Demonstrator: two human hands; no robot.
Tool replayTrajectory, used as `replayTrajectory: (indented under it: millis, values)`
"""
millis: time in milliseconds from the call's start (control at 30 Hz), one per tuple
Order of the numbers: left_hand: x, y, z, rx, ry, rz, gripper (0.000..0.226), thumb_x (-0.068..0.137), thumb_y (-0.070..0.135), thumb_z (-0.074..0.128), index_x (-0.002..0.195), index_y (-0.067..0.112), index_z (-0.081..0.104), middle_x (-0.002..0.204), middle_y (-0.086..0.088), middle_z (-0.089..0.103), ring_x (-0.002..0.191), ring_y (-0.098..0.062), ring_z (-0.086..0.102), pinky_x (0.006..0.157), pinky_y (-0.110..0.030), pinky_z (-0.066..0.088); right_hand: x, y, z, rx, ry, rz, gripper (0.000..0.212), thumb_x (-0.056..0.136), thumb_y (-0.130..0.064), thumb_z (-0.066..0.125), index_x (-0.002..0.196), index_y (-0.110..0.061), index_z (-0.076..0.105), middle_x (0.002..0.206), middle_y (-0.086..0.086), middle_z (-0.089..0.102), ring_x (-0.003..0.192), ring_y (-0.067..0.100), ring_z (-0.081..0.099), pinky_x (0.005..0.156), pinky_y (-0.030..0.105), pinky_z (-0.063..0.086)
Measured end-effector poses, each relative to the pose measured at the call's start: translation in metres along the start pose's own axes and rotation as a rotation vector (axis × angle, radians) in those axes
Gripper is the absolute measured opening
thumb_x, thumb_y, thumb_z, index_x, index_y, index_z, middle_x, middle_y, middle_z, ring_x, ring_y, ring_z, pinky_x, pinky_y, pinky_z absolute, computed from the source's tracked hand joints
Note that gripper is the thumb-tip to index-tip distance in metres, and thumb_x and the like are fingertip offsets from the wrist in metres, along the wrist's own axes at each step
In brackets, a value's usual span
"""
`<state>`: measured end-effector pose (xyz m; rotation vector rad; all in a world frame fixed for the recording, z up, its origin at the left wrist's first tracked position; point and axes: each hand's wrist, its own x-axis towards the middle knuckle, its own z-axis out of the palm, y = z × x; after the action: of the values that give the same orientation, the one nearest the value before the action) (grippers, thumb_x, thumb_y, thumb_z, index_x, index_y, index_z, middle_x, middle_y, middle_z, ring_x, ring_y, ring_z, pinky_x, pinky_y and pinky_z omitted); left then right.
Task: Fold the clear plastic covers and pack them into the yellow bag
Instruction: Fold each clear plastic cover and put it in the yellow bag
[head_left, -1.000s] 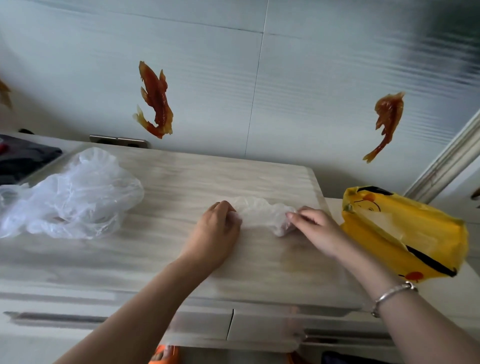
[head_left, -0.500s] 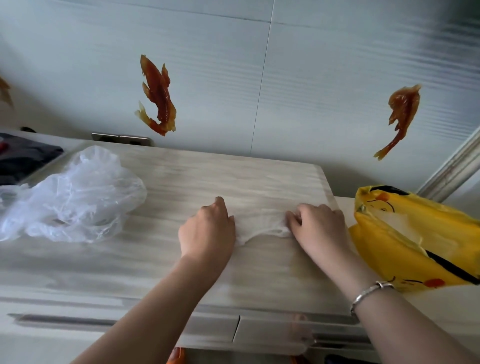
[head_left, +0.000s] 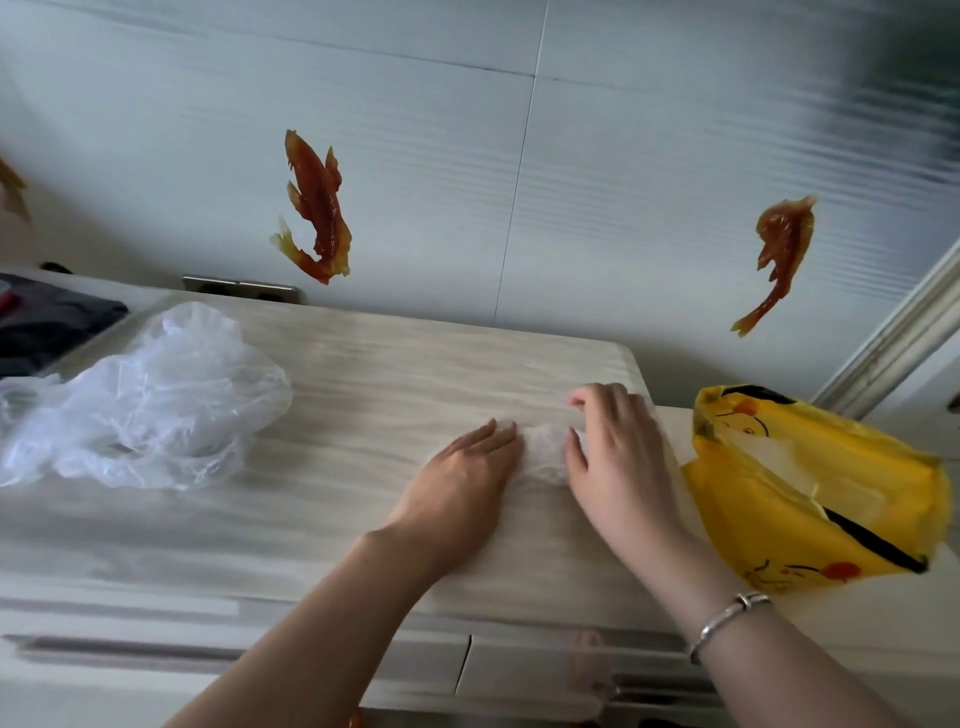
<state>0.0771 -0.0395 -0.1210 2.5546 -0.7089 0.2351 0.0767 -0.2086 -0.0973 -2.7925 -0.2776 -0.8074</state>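
Low in the middle of the frame, the left hand (head_left: 457, 480) lies flat with straight fingers on a small clear plastic cover (head_left: 545, 452) on the counter (head_left: 363, 364). The right hand (head_left: 618, 457) covers its other end, fingers bent; whether that grip pinches the film cannot be told. Crumpled clear covers (head_left: 140, 400) lie at left. The yellow bag (head_left: 810, 488) gapes at right, its contents indistinct.

Tabletop (head_left: 363, 519): pale wood-grain laminate, smooth, slight sheen. Clear covers (head_left: 145, 405): thin crinkled plastic film, translucent, glossy. Yellow bag (head_left: 810, 499): glossy printed plastic. Bracelet (head_left: 727, 618): polished metal. Wall panels (head_left: 623, 182): smooth, semi-gloss.
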Motion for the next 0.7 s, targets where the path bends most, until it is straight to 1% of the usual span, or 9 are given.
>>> replayTrajectory:
  millis: [67,133,200,233,333,400,567,633,700]
  values:
    - [0.003,0.000,-0.001,0.001,-0.039,-0.004,0.045,0.101,0.017,0.036,0.146,0.020,0.038,0.155,0.004,0.030,0.146,-0.011,0.018,0.115,-0.017,0.009,-0.005,-0.007,0.005,0.180,-0.025,-0.066,0.035,0.084,0.001,0.057,0.119,-0.003,0.058,0.120,0.013,0.060,0.112,0.029,0.056,0.099,0.036,0.044]
    - [0.005,0.001,-0.003,0.045,-0.093,-0.020,0.046,0.103,0.023,0.030,0.149,0.022,0.031,0.158,0.007,0.022,0.147,-0.009,0.011,0.118,-0.022,0.008,-0.009,-0.012,0.009,0.208,-0.210,-0.037,0.042,0.094,-0.005,0.045,0.137,-0.003,0.048,0.144,0.013,0.046,0.134,0.025,0.042,0.113,0.025,0.026]
    - [0.003,0.001,-0.004,0.112,-0.149,-0.063,0.047,0.104,0.029,0.024,0.151,0.025,0.023,0.159,0.009,0.013,0.147,-0.009,0.005,0.119,-0.027,0.005,-0.011,-0.010,0.011,0.170,-0.398,-0.015,0.046,0.103,-0.017,0.033,0.148,-0.008,0.032,0.157,0.006,0.025,0.146,0.017,0.020,0.114,0.016,0.005]
    - [0.002,0.001,-0.005,0.149,-0.178,-0.091,0.049,0.104,0.032,0.022,0.152,0.026,0.018,0.160,0.011,0.008,0.147,-0.009,0.001,0.120,-0.030,0.003,-0.011,-0.007,0.012,0.133,-0.450,-0.016,0.048,0.104,-0.023,0.029,0.150,-0.011,0.026,0.160,0.003,0.018,0.148,0.014,0.012,0.115,0.017,0.001]
    - [-0.002,-0.001,-0.009,0.232,-0.236,-0.171,0.054,0.103,0.042,0.018,0.153,0.028,0.008,0.160,0.013,-0.002,0.148,-0.011,-0.007,0.120,-0.038,-0.002,-0.013,-0.002,0.011,0.031,-0.544,-0.018,0.053,0.104,-0.038,0.019,0.154,-0.020,0.010,0.162,-0.004,0.001,0.148,0.011,-0.004,0.120,0.028,0.001]
    - [-0.002,-0.002,-0.012,0.256,-0.256,-0.197,0.057,0.101,0.046,0.017,0.153,0.028,0.004,0.160,0.013,-0.005,0.147,-0.013,-0.009,0.120,-0.040,-0.003,-0.015,0.000,0.009,-0.005,-0.626,-0.005,0.056,0.103,-0.044,0.014,0.154,-0.025,0.001,0.161,-0.008,-0.009,0.147,0.009,-0.013,0.120,0.031,-0.001]
    - [-0.001,-0.001,-0.013,0.235,-0.295,-0.208,0.059,0.100,0.049,0.018,0.153,0.027,0.002,0.160,0.013,-0.008,0.147,-0.015,-0.012,0.118,-0.041,-0.005,-0.015,0.002,0.007,-0.028,-0.692,0.009,0.058,0.101,-0.048,0.011,0.152,-0.029,-0.010,0.159,-0.010,-0.019,0.145,0.008,-0.020,0.120,0.031,-0.005]
    - [-0.001,-0.003,-0.015,0.131,-0.255,-0.244,0.058,0.101,0.046,0.024,0.153,0.025,0.011,0.161,0.010,0.001,0.148,-0.015,-0.005,0.119,-0.038,-0.002,-0.016,0.001,0.005,-0.003,-0.667,0.001,0.059,0.101,-0.048,0.012,0.153,-0.028,-0.008,0.159,-0.009,-0.016,0.145,0.007,-0.019,0.119,0.030,-0.005]
    - [-0.001,-0.006,-0.016,-0.055,-0.081,-0.302,0.050,0.101,0.035,0.036,0.148,0.019,0.032,0.157,0.000,0.025,0.146,-0.021,0.017,0.118,-0.035,0.014,-0.018,0.000,0.001,0.043,-0.615,-0.004,0.059,0.102,-0.046,0.016,0.153,-0.027,-0.005,0.161,-0.008,-0.011,0.146,0.007,-0.016,0.119,0.030,-0.006]
